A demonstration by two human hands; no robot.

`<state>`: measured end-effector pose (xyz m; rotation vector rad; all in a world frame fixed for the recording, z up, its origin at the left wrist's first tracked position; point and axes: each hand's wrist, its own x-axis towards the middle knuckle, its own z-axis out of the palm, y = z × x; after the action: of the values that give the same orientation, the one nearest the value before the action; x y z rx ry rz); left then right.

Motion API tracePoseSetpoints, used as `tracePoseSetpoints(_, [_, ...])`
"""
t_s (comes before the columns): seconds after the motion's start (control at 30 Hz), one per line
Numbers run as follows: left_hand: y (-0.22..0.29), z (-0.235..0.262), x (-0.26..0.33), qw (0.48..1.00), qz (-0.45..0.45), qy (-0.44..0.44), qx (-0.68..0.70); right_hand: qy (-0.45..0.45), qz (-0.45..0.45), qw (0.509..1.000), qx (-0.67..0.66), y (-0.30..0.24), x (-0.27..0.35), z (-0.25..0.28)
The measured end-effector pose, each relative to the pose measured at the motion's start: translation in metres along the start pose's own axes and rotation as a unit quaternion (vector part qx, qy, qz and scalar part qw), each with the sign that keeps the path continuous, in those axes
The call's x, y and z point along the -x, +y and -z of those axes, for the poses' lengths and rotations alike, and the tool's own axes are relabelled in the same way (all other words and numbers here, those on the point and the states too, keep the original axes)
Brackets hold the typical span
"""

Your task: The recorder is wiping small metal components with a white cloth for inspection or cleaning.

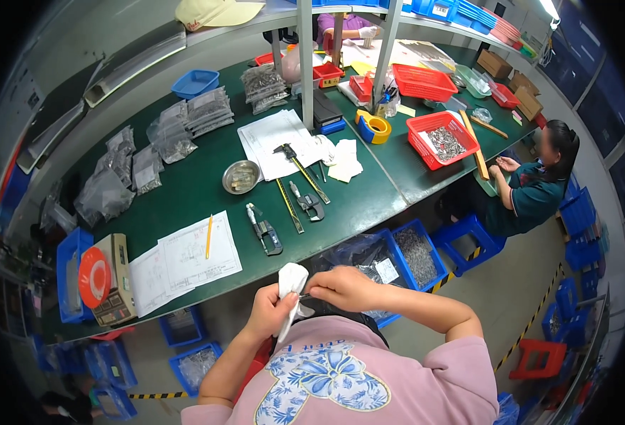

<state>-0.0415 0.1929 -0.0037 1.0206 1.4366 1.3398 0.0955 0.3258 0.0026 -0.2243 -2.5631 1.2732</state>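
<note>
My left hand [270,310] is closed on a bunched white cloth [293,279], held upright in front of my body below the table's front edge. Close on its right, my right hand [342,287] is closed in a pinch. Something thin and dark shows between the two hands, too small to name. Beyond them on the green table lie two micrometers [263,229] [307,203], a caliper [302,172] and a yellow-marked ruler [289,205]. A steel bowl [241,177] with small pieces in it stands behind the micrometers.
Drawings with a pencil [209,237] and a scale with a red pan [94,275] occupy the left. Bags of metal parts [210,112] stand farther back. A red basket [443,139] of parts is at right, near a seated person [539,180]. Blue bins [415,253] sit below the table edge.
</note>
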Motion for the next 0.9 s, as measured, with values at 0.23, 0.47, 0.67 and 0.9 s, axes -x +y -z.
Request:
tracePoseSetpoints(0.23, [-0.016,0.001,0.002,0.964,0.118,-0.032,0.236,0.052,0.122,0.983,0.13,0.003,-0.001,-0.001])
tracePoseSetpoints(0.47, [-0.007,0.001,-0.001,0.948,0.139,-0.019,0.286,0.077,0.2,0.952,0.221,-0.009,-0.006,0.01])
tracePoseSetpoints(0.67, [-0.002,-0.003,0.005,0.987,0.072,-0.009,0.143,-0.018,0.067,0.996,-0.052,0.009,0.0,-0.002])
tracePoseSetpoints(0.9, [-0.009,0.0,0.001,0.98,0.107,-0.004,0.166,-0.048,0.018,0.996,-0.074,-0.008,-0.005,0.011])
